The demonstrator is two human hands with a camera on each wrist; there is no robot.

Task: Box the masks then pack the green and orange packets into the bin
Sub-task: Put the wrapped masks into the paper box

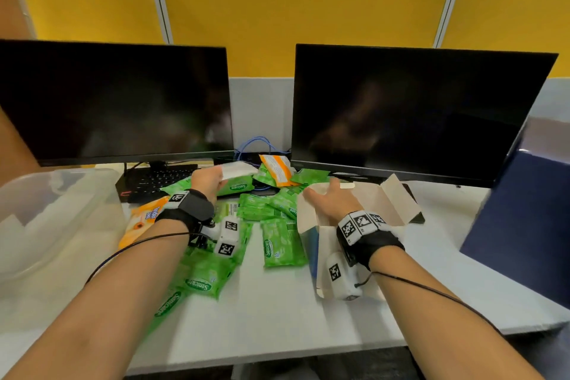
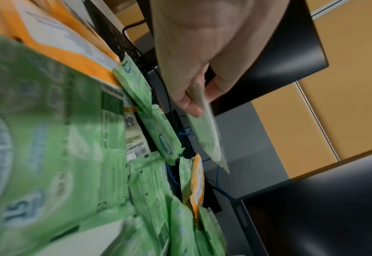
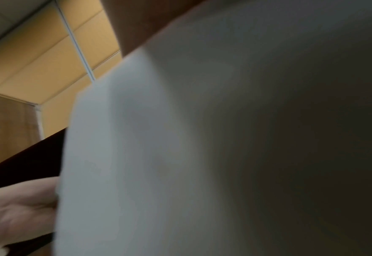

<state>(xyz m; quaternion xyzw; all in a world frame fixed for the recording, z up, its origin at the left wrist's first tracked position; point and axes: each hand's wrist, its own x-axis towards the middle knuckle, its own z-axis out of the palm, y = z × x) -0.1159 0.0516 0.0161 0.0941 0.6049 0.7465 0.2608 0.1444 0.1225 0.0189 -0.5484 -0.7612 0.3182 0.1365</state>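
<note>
My left hand is raised over the back of the pile and pinches a thin white mask pack by one end. The left wrist view shows thumb and finger of that hand on the mask pack. My right hand holds the left wall of the open white mask box, whose flaps stand up. That wall fills the right wrist view. Several green packets lie mid-table, with orange packets front left and at the back. The clear bin stands at the left.
Two dark monitors stand along the back, with a black keyboard under the left one and blue cables between them. A dark blue panel leans at the right. Yellow partition panels rise behind.
</note>
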